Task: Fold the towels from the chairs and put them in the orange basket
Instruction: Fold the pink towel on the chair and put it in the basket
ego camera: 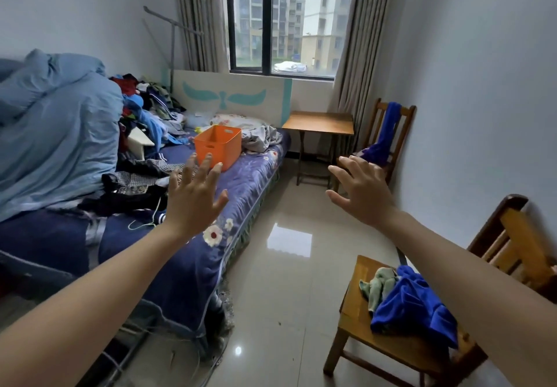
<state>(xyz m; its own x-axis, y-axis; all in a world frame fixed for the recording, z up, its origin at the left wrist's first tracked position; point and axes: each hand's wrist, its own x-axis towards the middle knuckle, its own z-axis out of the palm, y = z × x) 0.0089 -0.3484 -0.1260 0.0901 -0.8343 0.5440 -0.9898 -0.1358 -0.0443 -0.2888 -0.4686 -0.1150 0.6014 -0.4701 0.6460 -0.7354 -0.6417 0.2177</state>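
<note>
While no towel has yet been lifted, the bed (250, 187) fills the left of the room, heaped with a blue duvet (54, 133) and a loose clothes pile (144, 106). The orange basket (218, 145) stands upright and seemingly empty on the bed's floral cover, near the open edge. Against the right wall stand the near chair (355, 311) and, beside a small wooden desk (319, 123) under the window, the far chair (408, 115). On the near seat a crumpled blue towel (413, 305) lies touching, and partly over, a green towel (379, 287). A second blue towel (391, 118) hangs over the far chair's backrest and reaches down to its seat. The left hand (193, 196) and right hand (364, 193) are stretched forward in the air, each grip open with fingers spread, holding nothing. The likeliest slip is that lifting the near blue towel drags the green one off the seat onto the floor, since the two overlap. The draped towel may catch on the backrest slats if pulled sideways. The basket could also tip on the soft bedding if a towel is dropped against its rim, and stray clothing lies close enough to be swept in.
</note>
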